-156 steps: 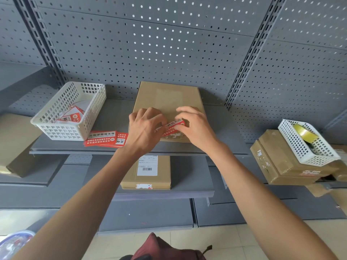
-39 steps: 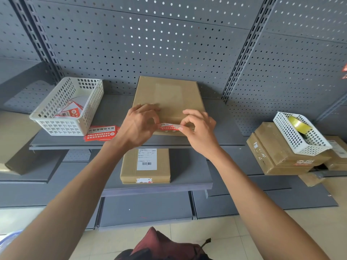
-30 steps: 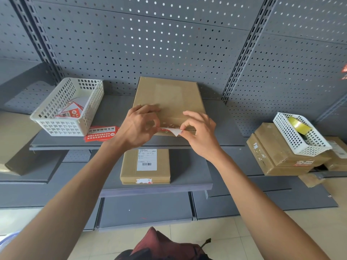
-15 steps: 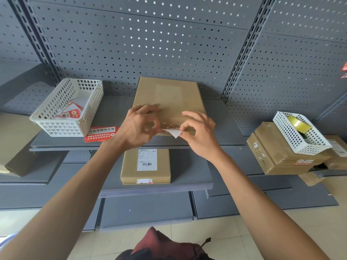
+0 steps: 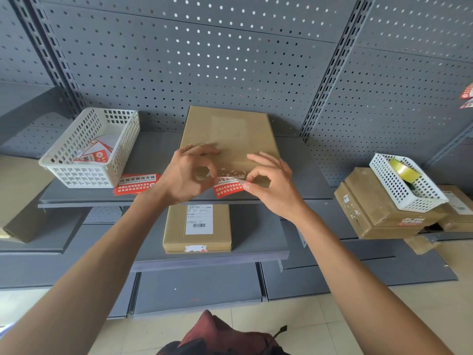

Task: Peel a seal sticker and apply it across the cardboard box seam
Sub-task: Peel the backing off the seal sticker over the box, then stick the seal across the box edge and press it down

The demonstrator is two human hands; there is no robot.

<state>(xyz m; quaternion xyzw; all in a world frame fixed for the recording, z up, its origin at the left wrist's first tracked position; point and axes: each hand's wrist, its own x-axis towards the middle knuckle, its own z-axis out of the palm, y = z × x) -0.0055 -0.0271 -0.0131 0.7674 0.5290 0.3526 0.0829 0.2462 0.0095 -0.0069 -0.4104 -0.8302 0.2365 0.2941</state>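
Fingers: both hands, left hand (image 5: 188, 172) and right hand (image 5: 275, 185), pinch the sticker (image 5: 228, 187).
Sticker: red, glossy, rectangular, white lettering, at the box's six-o'clock edge.
Box (image 5: 229, 139): flat brown cardboard on a grey shelf (image 5: 153, 155).

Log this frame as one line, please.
phase: sticker placement | left hand: pinches sticker | right hand: pinches sticker | cardboard box: on shelf
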